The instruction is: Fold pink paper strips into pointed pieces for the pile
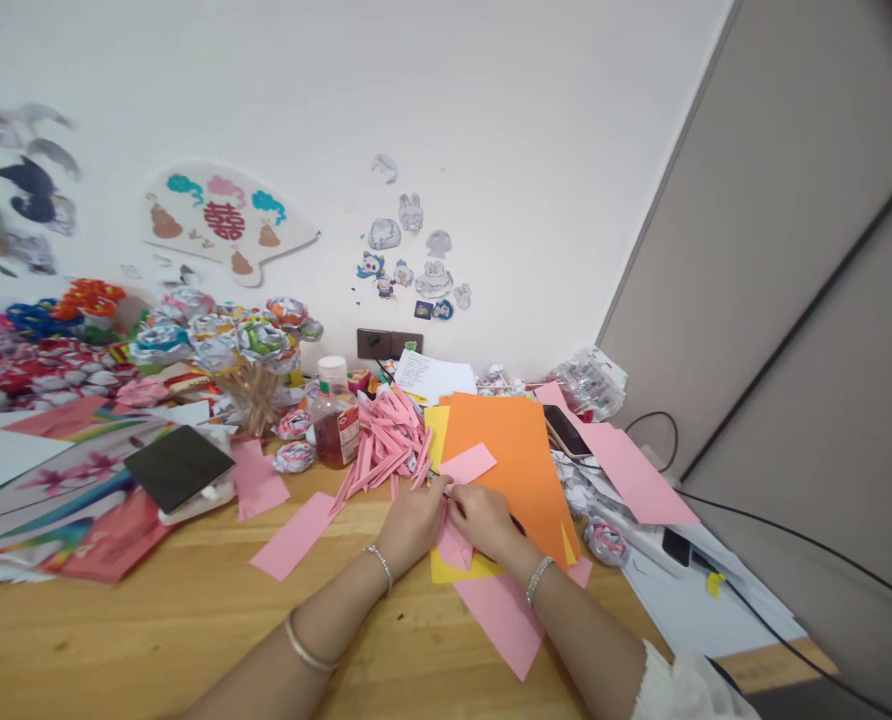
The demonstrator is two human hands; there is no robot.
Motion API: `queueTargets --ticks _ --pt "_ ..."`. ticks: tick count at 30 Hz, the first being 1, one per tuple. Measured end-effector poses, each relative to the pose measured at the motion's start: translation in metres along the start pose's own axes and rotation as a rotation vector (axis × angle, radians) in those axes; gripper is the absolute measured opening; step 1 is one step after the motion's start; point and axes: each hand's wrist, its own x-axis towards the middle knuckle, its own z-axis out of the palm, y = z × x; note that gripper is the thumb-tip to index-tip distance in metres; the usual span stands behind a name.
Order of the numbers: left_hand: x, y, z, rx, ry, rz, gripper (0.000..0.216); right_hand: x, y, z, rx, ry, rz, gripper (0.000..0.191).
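My left hand (414,522) and my right hand (485,520) meet over the stacked paper, fingertips pinched close together. A piece of pink paper (455,548) comes out below their fingertips and appears to be held between them. Something small and dark shows at the fingertips, too small to make out. Part of a black loop (519,525) shows beside my right hand. Under the hands lie orange sheets (502,430) on yellow paper (440,575). Another pink rectangle (470,462) rests just beyond the fingers. Folded pink paper strips (393,440) are heaped ahead of my left hand.
A bottle of reddish liquid (335,425) stands behind the strips. Paper flowers on sticks (255,385) and a dark tablet-like device (180,468) are to the left. At right lie a phone (564,430), white sheets (705,600) and a black cable (791,655).
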Motion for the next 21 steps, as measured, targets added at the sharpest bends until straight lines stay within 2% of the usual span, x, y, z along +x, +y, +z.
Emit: queueTargets --ticks 5,12,21 --pt "-0.0024 0.0014 -0.0017 0.059 0.023 0.041 0.031 -0.0003 0.0001 -0.0005 0.021 -0.006 0.007 0.027" --pt "-0.0023 0.0023 -0.0021 0.108 0.031 0.079 0.022 0.0008 0.0009 -0.0005 0.003 -0.011 -0.026 0.021" --pt "-0.0002 0.0001 -0.0015 0.154 0.020 0.047 0.023 0.0034 -0.0034 -0.0020 -0.080 0.047 -0.157 0.020"
